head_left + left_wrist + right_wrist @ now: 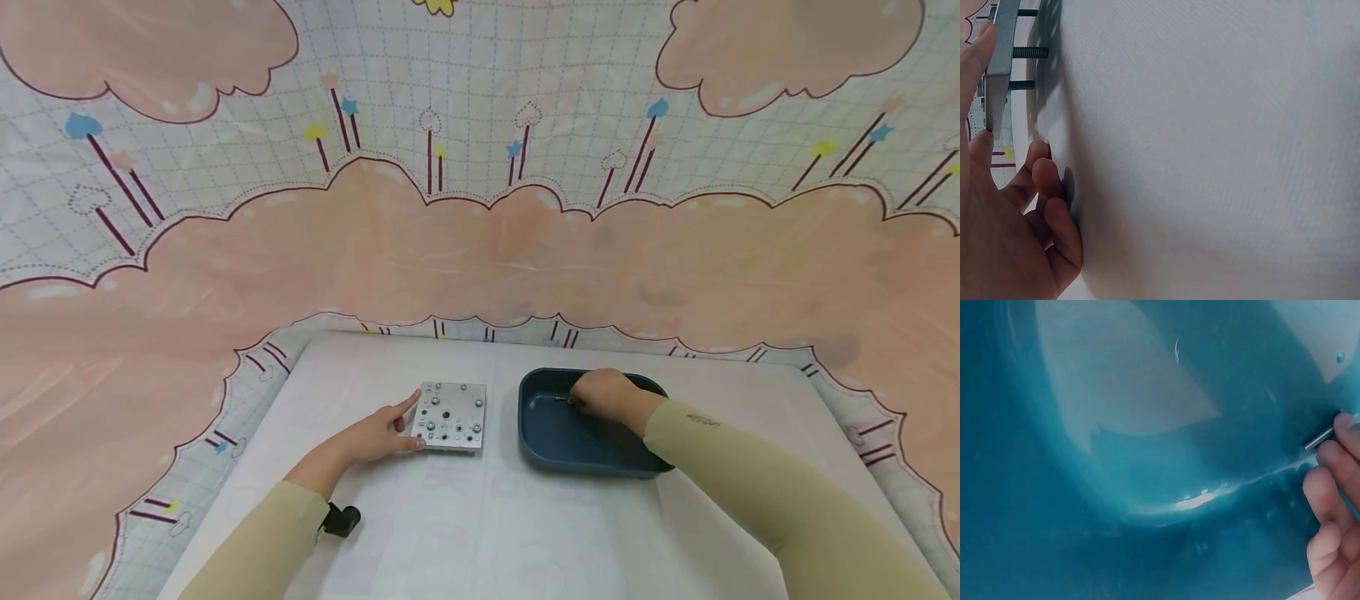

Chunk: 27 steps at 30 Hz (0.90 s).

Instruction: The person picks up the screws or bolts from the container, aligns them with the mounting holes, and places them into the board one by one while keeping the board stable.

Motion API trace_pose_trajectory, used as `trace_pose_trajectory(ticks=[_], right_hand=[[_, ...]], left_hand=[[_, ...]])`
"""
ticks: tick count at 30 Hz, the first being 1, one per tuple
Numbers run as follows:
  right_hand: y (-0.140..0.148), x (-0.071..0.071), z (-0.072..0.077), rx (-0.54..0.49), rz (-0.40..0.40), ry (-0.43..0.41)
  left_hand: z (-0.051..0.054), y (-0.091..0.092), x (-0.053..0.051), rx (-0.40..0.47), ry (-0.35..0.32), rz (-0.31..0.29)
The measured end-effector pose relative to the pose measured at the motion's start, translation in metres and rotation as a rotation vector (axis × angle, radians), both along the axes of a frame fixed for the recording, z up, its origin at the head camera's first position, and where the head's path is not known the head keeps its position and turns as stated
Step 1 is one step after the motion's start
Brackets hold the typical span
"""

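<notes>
Khaki cloth sleeves: the right one point(780, 492) crosses the tray's right side; contact cannot be told. A low forearm could catch the rim and drag the tray.
Left hand point(375, 432): thumb and index finger spread wide, touching the plate's left side; other fingers curled.
Square silver metal plate with holes and screw heads point(453, 407): on the white-covered table point(465, 533), left of the tray. Threaded dark metal bolts point(1030, 52) project beneath; uneven pressure at one side could tilt or slide it.
Dark blue rounded rectangular tray point(570, 467): well within the right hand's point(609, 393) reach, fingers narrow, pinching a slim silver metal rod point(1319, 439) inside it. Fingertip hold judged slight; a knock against the wall could dislodge the rod.
</notes>
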State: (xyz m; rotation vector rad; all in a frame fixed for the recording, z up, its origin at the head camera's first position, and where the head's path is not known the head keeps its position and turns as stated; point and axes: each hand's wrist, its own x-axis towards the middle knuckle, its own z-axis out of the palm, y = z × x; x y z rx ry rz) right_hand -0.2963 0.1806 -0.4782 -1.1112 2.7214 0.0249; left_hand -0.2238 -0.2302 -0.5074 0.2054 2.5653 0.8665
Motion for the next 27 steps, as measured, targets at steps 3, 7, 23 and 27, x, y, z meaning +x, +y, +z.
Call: trace_pose_trajectory(ticks=[3,7,23,27], right_hand=[[-0.003,0.002,0.0,-0.009,0.004,-0.019],[-0.007,0.006,0.002,-0.019,0.014,-0.037],[-0.011,0.005,-0.002,-0.014,0.033,-0.026],[-0.011,0.004,-0.002,-0.008,0.045,-0.015]], left_hand=[[-0.001,-0.001,-0.001,-0.002,-0.003,0.002],[-0.002,-0.002,-0.001,-0.003,-0.006,0.004],[-0.001,-0.001,-0.001,-0.001,0.002,-0.01],[-0.001,-0.001,-0.001,-0.005,0.0,-0.014]])
